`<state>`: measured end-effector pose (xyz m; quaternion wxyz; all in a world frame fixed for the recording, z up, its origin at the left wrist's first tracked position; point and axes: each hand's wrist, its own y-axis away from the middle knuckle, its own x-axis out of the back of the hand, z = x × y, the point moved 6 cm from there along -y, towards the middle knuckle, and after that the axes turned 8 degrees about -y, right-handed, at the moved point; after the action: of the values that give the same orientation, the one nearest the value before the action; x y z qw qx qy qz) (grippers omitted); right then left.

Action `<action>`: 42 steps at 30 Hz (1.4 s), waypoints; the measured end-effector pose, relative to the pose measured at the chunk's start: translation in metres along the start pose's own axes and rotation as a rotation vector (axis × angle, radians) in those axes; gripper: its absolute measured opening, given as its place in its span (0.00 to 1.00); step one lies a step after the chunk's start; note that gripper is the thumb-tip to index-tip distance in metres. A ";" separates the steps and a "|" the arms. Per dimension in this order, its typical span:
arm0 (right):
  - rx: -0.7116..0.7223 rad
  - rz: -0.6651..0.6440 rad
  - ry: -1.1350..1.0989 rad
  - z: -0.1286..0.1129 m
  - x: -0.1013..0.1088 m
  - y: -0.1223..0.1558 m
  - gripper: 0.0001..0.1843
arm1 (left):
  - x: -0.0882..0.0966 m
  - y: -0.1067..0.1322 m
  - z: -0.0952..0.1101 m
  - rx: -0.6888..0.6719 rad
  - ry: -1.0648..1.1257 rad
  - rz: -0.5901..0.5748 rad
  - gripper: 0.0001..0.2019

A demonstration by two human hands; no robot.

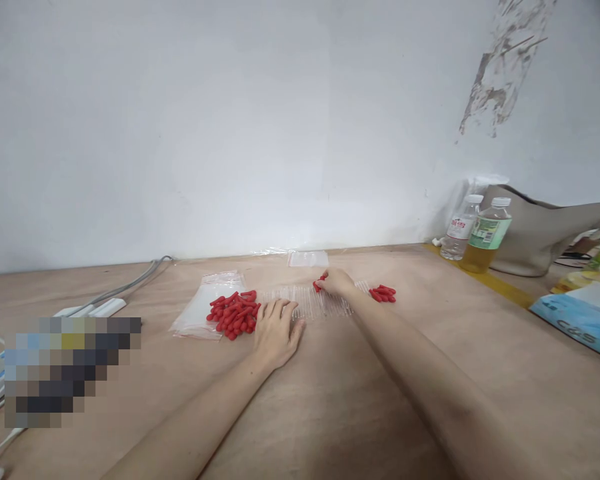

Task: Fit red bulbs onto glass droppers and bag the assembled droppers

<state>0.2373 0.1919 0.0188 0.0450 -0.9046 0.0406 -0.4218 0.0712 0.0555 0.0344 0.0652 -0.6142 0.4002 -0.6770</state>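
Note:
A heap of small red rubber caps [234, 313] lies on the wooden table [330, 400], partly on a clear plastic bag [200, 310]. To its right runs a row of thin clear tubes [307, 301]. My left hand [275, 330] rests flat, fingers spread, between the red heap and the tubes. At the far end of the tubes my right hand [336, 283] is closed in a pinch on a red cap [320, 281]. A smaller group of red-capped pieces [383, 293] lies just right of that hand.
Another clear bag [308, 258] lies by the wall. Two plastic bottles [475, 230] and a grey bag [545, 233] stand at the right, with a blue pack [577, 321] nearer. Grey cables [125, 287] and a white strip [97, 309] lie at the left.

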 end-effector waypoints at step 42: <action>-0.069 0.300 0.281 0.087 0.074 0.074 0.14 | -0.050 -0.080 0.005 0.342 -0.265 -0.332 0.17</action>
<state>0.3486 0.1143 0.0110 0.0702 -0.8218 0.1954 -0.5306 0.1195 0.1358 0.0442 0.1079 -0.7348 0.1617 -0.6498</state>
